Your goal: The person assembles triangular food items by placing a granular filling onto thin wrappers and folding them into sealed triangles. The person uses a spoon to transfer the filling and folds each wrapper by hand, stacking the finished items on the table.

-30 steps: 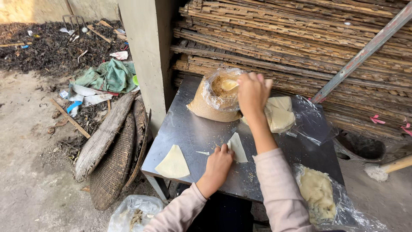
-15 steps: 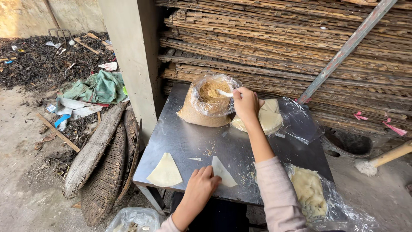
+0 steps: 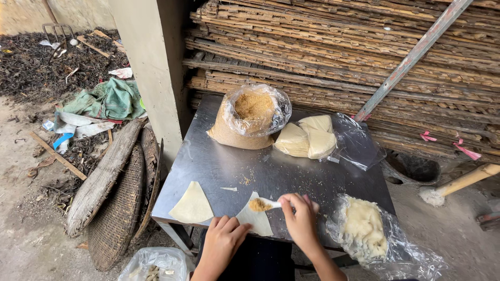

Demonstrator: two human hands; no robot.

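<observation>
A white spoon (image 3: 263,204) heaped with brown crumbly filling hangs just over the near dough triangle (image 3: 255,217), which lies flat at the front edge of the steel bench (image 3: 291,171). The right hand (image 3: 299,214) holds the spoon's handle, its fingers pinched narrow around it. The left hand (image 3: 223,240) rests at the bench edge with its fingertips on or just beside the triangle's near corner; its fingers are loosely curled and hold nothing, as far as the angle lets me tell.

By the look of it, the filling step is in hand: the loaded spoon is over the dough and not yet emptied. The next move calls for a gentle tip of the spoon so the filling lands mid-sheet, with the left hand keeping the thin dough from sliding.

A second dough triangle (image 3: 192,203) lies bare to the left. At the back, an open clear bag (image 3: 253,115) holds the same brown filling. Beside it, a plastic sheet (image 3: 354,140) carries a stack of pale dough sheets (image 3: 307,137). At the right front corner, another clear bag (image 3: 385,244) holds a soft pale lump of dough (image 3: 362,226).
</observation>
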